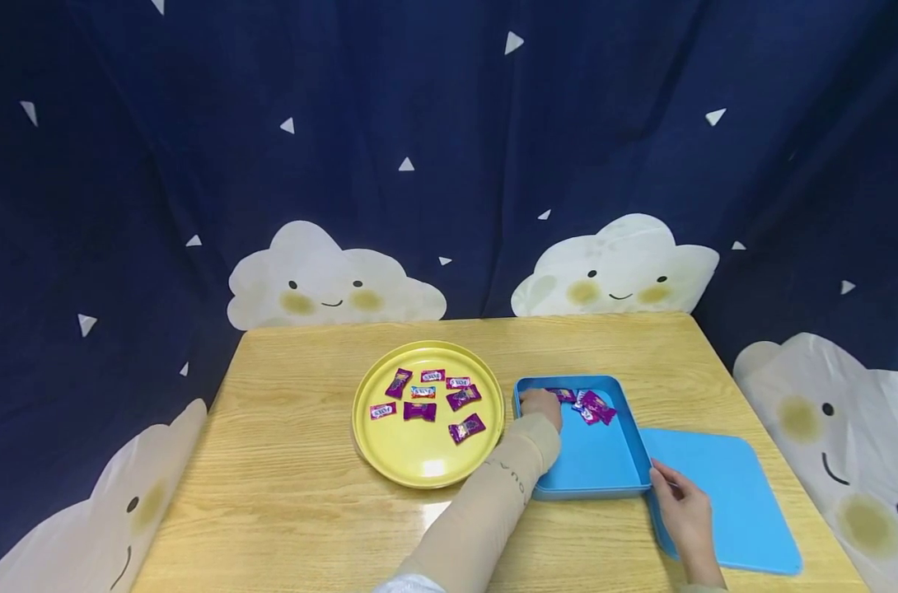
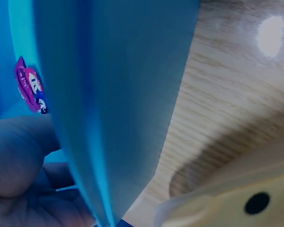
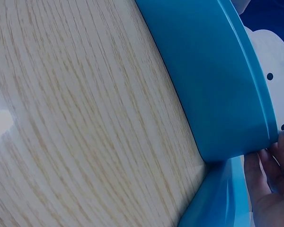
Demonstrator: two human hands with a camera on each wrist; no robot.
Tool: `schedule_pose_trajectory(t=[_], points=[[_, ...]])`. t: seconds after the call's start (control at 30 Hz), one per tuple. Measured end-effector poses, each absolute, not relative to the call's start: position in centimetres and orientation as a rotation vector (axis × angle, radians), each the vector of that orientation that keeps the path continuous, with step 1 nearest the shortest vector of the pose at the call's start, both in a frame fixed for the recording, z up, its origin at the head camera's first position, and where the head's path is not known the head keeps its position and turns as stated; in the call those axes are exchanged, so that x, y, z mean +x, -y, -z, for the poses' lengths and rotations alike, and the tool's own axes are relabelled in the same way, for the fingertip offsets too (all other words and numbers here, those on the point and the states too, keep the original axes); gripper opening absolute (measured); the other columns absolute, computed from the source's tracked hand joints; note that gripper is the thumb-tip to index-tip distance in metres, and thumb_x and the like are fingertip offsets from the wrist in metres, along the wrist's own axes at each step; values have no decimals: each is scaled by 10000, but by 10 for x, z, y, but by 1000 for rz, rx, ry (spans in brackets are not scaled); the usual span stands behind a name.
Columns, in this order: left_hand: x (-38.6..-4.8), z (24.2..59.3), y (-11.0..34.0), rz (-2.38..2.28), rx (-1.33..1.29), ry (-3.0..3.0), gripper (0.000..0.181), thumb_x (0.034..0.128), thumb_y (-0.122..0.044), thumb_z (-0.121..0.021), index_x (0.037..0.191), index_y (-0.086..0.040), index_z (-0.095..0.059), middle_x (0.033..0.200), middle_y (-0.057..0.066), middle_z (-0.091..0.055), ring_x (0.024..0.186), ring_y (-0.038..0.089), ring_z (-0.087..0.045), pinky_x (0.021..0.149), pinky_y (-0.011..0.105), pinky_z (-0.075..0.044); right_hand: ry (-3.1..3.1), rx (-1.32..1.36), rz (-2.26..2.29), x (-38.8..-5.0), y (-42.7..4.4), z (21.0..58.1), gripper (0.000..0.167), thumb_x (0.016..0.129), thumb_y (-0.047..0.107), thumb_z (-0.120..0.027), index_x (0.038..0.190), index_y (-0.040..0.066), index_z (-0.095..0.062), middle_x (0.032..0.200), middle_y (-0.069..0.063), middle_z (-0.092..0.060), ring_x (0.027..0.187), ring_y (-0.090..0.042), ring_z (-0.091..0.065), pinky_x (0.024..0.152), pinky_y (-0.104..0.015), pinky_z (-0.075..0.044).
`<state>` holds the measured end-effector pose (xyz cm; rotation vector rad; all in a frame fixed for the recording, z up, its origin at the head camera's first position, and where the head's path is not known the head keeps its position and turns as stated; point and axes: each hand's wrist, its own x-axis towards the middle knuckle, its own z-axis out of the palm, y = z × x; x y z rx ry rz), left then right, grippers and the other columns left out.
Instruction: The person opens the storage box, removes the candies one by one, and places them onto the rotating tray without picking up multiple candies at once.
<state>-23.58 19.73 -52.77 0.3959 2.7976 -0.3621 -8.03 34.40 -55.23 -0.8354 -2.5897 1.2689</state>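
My left hand (image 1: 541, 405) reaches into the far left corner of a blue box (image 1: 593, 473). Its fingers, partly seen in the left wrist view behind the box wall (image 2: 128, 94), lie close to that wall; whether they hold anything is hidden. Just right of this hand lies a purple wrapped candy (image 1: 563, 395), with more candies (image 1: 597, 408) farther right inside the box. My right hand (image 1: 682, 506) grips the box's near right corner; in the right wrist view its fingers (image 3: 258, 182) meet that corner.
Left of the box, a round yellow plate (image 1: 419, 461) bears several purple and Fox's candies (image 1: 419, 411). A flat blue lid (image 1: 723, 494) lies right of the box, partly under my right hand. A dark curtain (image 1: 449, 165) hangs behind the wooden table (image 1: 286, 461).
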Motion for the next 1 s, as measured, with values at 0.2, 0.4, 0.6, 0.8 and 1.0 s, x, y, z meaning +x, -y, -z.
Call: schedule_pose_trajectory(t=[0.2,0.4,0.6,0.8,1.0], points=[[-234,531,-195,394,406,-2822,281,944,-276,-484,1195,-245,-607,1149,-33,-617,1061,118,-569,900,261,-457,2587,-846,-1284,-80,-344,554,416,947,317,-460,1223,25,-570,1216,-209,-552,728,162,-398,610,-78,-420],[-234,535,-194,279,366,-2874,259,930,-273,-513,1150,-228,-642,1125,-12,-628,1029,124,-584,872,252,-469,2569,-810,-1255,-80,-343,555,420,942,320,-474,1196,5,-585,1188,-227,-563,776,68,-456,602,-87,-414],[-233,535,-193,242,352,-2903,218,914,-228,-546,1091,-220,-672,1042,-20,-658,941,99,-614,831,247,-490,2552,-804,-1223,-81,-343,560,460,930,378,-478,1176,8,-599,1175,-208,-575,863,-106,-525,552,-190,-469],[-234,534,-192,220,374,-2892,226,921,-200,-534,1103,-223,-666,1055,-38,-654,979,102,-601,857,252,-483,2590,-834,-1263,-81,-344,556,417,946,323,-459,1215,26,-577,1218,-201,-554,788,77,-446,603,-88,-419],[-236,533,-191,201,420,-2902,226,904,-197,-565,1106,-213,-665,1088,-28,-643,999,108,-593,838,255,-490,2604,-835,-1263,-81,-345,554,420,949,322,-452,1227,29,-568,1228,-205,-545,780,86,-421,597,-102,-426]])
